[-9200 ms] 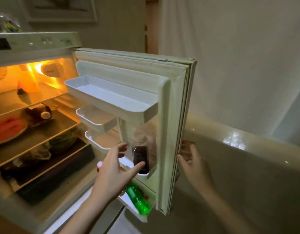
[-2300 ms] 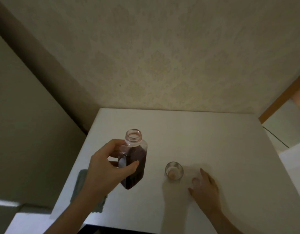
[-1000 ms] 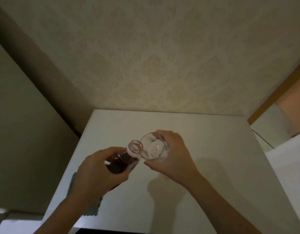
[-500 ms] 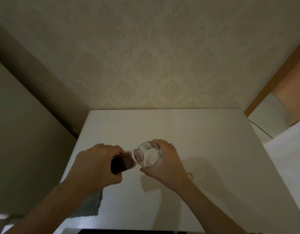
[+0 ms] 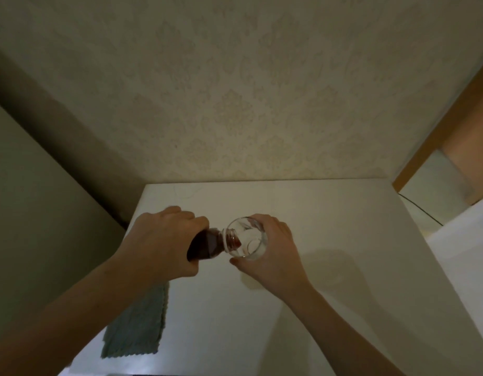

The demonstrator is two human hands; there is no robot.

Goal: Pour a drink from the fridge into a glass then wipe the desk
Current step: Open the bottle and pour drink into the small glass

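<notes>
My left hand (image 5: pixel 164 248) was wrapped around the clear plastic bottle of dark red drink (image 5: pixel 207 244), tipped almost flat with its open neck over the rim of the small clear drinking glass (image 5: pixel 248 241). My right hand (image 5: pixel 273 251) was curled around that glass from its right side, holding it tilted toward the bottle above the white square desk (image 5: pixel 330 240). A grey-green textured cloth (image 5: pixel 137 329) lay flat near the desk's near left edge, partly under my left forearm.
</notes>
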